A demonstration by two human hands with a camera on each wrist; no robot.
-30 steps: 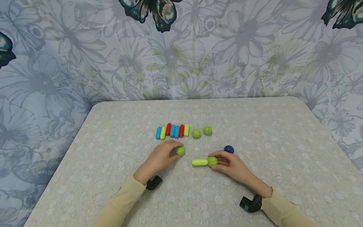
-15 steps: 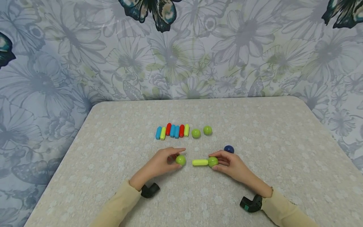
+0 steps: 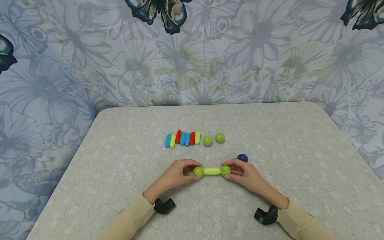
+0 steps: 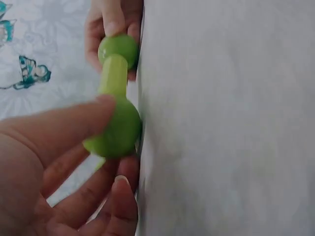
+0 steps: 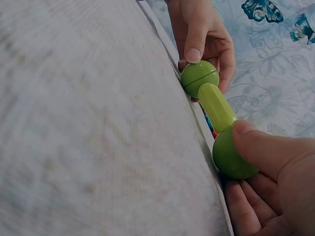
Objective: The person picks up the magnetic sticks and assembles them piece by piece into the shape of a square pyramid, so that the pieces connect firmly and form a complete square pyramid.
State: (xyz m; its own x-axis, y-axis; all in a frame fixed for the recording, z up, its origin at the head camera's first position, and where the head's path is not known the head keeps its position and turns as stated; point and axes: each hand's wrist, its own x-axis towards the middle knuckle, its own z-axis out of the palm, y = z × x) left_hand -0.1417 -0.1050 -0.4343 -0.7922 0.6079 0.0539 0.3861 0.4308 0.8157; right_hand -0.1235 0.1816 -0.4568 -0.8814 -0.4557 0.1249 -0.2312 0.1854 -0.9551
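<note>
A yellow-green ridged rod lies crosswise between two green balls, one at each end. My left hand pinches the left green ball between thumb and fingers, right against the rod's left end. At the other end, my right hand grips the right green ball the same way. Seen from the left wrist, the rod runs straight from the near ball to the far one. Just behind my right fingers sits a dark blue ball, partly covered by them.
Behind the hands lies a row of short blue, red and yellow-green rods. Two loose green balls, a nearer one and a farther one, sit to its right. A patterned cloth covers the table, and a floral wall hanging rises behind.
My left hand has come toward me and then right, bringing its green ball up to the rod's left end. My right hand has stayed in place with its ball.
</note>
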